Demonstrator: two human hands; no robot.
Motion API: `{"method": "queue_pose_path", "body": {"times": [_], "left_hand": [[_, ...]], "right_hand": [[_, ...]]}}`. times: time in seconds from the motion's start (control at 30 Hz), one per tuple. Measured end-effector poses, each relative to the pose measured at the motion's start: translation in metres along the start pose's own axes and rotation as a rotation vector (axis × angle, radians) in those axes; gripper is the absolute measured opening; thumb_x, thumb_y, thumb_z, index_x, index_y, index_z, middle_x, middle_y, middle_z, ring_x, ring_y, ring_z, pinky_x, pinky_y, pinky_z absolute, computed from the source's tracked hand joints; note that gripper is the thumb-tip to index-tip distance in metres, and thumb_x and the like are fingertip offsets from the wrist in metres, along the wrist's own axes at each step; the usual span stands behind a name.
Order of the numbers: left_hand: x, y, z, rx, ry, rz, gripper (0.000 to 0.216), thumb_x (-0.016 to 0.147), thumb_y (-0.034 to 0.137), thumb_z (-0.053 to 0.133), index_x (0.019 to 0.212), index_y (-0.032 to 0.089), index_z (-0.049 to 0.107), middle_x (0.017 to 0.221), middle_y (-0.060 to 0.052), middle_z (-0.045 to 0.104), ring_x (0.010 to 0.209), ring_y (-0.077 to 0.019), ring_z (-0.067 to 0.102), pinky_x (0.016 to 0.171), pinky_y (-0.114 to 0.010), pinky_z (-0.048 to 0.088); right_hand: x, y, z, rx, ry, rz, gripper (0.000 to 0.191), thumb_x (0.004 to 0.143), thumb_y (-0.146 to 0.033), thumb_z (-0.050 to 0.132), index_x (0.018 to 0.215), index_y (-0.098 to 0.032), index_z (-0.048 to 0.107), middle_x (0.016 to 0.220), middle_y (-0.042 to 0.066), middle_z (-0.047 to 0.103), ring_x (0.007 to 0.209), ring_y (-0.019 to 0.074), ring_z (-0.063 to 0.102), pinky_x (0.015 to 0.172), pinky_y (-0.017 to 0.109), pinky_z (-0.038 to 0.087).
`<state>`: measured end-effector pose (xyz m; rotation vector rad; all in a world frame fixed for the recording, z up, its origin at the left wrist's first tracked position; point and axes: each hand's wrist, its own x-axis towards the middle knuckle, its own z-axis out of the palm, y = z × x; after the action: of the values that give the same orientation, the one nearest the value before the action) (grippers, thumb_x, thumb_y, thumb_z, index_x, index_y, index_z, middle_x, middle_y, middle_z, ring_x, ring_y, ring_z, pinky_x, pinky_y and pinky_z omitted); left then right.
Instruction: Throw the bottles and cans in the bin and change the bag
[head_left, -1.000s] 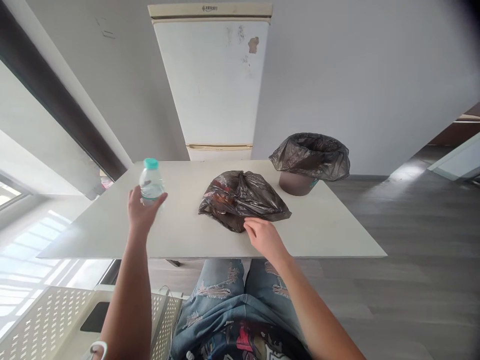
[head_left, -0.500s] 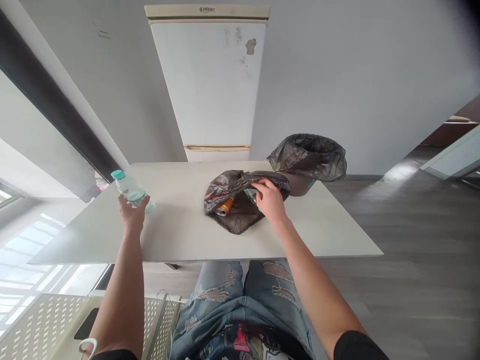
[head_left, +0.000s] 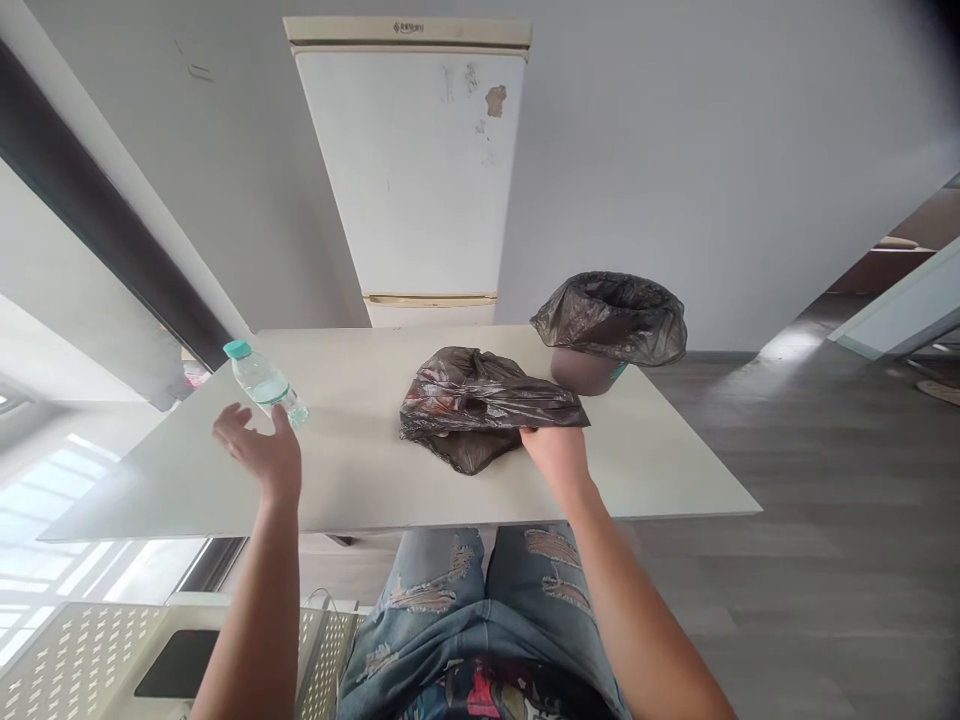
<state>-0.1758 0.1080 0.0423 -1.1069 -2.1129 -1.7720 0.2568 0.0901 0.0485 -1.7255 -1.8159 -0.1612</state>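
Note:
A clear plastic bottle (head_left: 264, 382) with a green cap stands tilted in view at the left of the table. Just in front of it is my left hand (head_left: 262, 450), open, its fingers apart and nothing in them. A dark plastic bag (head_left: 480, 400) lies crumpled on the table, reddish contents faintly showing through its film. My right hand (head_left: 559, 460) reaches in at the bag's near right side. The bag's edge covers those fingers, so their grip and anything in them are hidden.
A bin (head_left: 585, 372) lined with a dark bag stands at the table's far right. The white table (head_left: 337, 480) has its near edge by my legs. Behind it is a fridge (head_left: 412, 180). A dark flat device (head_left: 176, 664) lies at the lower left.
My left hand has let go of the bottle and drawn back towards me. My right hand has moved nearer and under the bag's edge; the bag's mouth has folded down, hiding the orange can.

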Motion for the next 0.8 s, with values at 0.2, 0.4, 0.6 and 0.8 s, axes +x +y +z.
{"method": "queue_pose_path", "body": {"times": [0.2, 0.4, 0.6, 0.8], "left_hand": [[-0.115, 0.094, -0.040, -0.377, -0.633, 0.253, 0.020, 0.104, 0.035, 0.059, 0.115, 0.020, 0.068, 0.099, -0.005, 0.075, 0.091, -0.0184, 0.073, 0.089, -0.035, 0.060], [-0.186, 0.157, -0.059, -0.441, -1.099, 0.453, 0.083, 0.079, 0.050, 0.091, 0.151, 0.029, 0.053, 0.144, -0.015, 0.067, 0.134, -0.0354, 0.065, 0.112, -0.052, 0.056], [-0.164, 0.150, -0.060, -0.328, -1.211, 0.389, 0.065, 0.085, 0.045, 0.085, 0.143, 0.035, 0.057, 0.131, -0.006, 0.076, 0.103, -0.0305, 0.078, 0.089, -0.051, 0.068], [-0.074, 0.086, -0.076, -0.191, -0.499, 0.112, 0.061, 0.082, 0.051, 0.084, 0.133, 0.025, 0.064, 0.130, -0.009, 0.076, 0.107, -0.0286, 0.077, 0.099, -0.053, 0.066]], "right_hand": [[-0.043, -0.020, -0.057, 0.225, 0.290, 0.044, 0.024, 0.098, -0.038, 0.065, 0.083, -0.019, 0.068, 0.069, 0.003, 0.062, 0.059, 0.0175, 0.053, 0.061, 0.030, 0.046], [-0.053, -0.051, -0.099, 0.572, 0.238, -0.024, 0.017, 0.099, -0.037, 0.069, 0.094, -0.021, 0.071, 0.079, 0.000, 0.061, 0.057, 0.0119, 0.044, 0.055, 0.027, 0.040], [-0.060, -0.066, -0.087, 0.944, 0.023, -0.039, 0.029, 0.103, -0.043, 0.067, 0.125, -0.025, 0.071, 0.091, 0.002, 0.063, 0.074, 0.0164, 0.058, 0.067, 0.029, 0.053], [-0.054, -0.049, -0.031, 0.492, -0.351, -0.158, 0.026, 0.104, -0.021, 0.053, 0.109, -0.020, 0.078, 0.112, 0.012, 0.077, 0.107, 0.0271, 0.072, 0.096, 0.041, 0.060]]}}
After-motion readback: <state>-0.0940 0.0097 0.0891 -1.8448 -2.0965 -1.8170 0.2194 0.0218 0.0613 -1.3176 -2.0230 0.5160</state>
